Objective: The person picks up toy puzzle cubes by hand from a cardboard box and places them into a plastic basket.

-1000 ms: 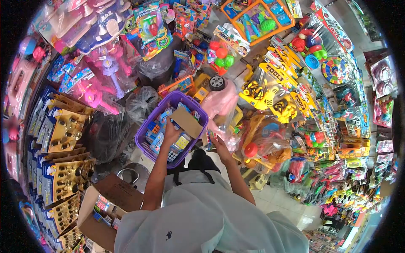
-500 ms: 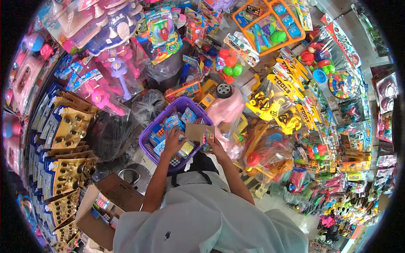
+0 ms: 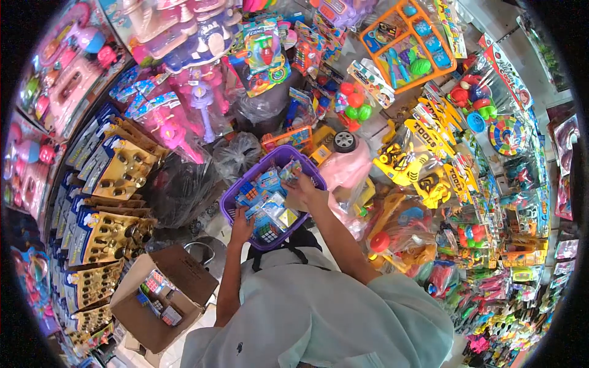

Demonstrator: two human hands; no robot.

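Observation:
A purple plastic basket [image 3: 223, 202] stands in front of me, filled with packaged puzzle cubes [image 3: 269, 233] and small blue-printed packets [image 3: 268, 181]. My left hand [image 3: 242, 227] is closed over the basket's left rim, its fingertips beside the packets. On the far right side inside the basket, my right hand [image 3: 307, 189] pinches a small, colourful packet [image 3: 291, 170]. A piece of brown cardboard [image 3: 296, 200] shows under that hand, partly hidden by it. A cube with a yellow face [image 3: 287, 216] lies in clear wrapping near the basket's right wall.
An open cardboard box [image 3: 132, 305] with more cubes stands at lower left. Carded gold-coloured toy sets [image 3: 119, 168] hang on the left. Beyond the basket are a dark plastic bag [image 3: 178, 190] and a pink toy with a wheel [image 3: 346, 162]. Yellow tool sets [image 3: 423, 138] hang at right.
My left hand has drawn back from the basket's middle to its left rim. My right hand has moved from the right edge inward over the contents. The view has shifted left.

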